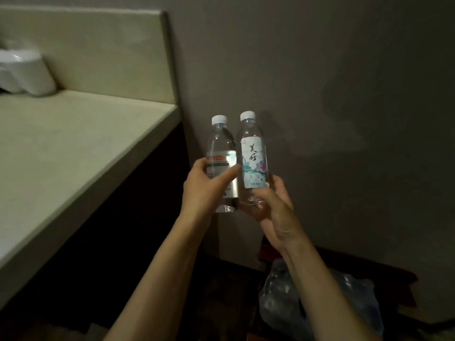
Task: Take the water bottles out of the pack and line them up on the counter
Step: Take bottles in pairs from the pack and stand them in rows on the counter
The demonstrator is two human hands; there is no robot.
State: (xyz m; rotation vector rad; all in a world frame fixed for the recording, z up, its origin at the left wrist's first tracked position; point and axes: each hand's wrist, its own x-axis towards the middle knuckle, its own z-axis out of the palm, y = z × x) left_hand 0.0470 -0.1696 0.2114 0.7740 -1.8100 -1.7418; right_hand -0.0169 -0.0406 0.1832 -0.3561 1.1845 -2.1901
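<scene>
White vessels: two glossy white rounded containers (27, 72) stand at the far left on the tabletop, against its raised back panel; their kind cannot be told.
Tabletop: a pale cream stone-like tabletop (73, 153) fills the left side, with a dark cabinet front below its edge; no bottle stands on the part in view.
Left hand: the left hand (206, 185) is raised in the air to the right of the tabletop edge, in front of the wall.
Left fingers: the thumb lies across the front and the fingers (200, 166) curl round the far side, gripping the left bottle at label height.
Left bottle: a clear plastic water bottle with a white cap and a red, green and silver label (221, 148) is held upright, just beside the right bottle; whether the two touch cannot be told.
Right bottle: a clear plastic water bottle with a white cap and a white and teal label bearing black brush characters (253, 153) is held upright, slightly higher than its neighbour.
Right hand: the right hand (273, 207) is raised beside the left hand.
Right fingers: these are curled under and round the base of the right bottle, gripping it.
Wall: a plain grey wall (344, 94) stands behind both bottles.
Pack: crumpled clear plastic wrap (290, 299) lies low at the lower right, below the right forearm; its contents cannot be made out.
</scene>
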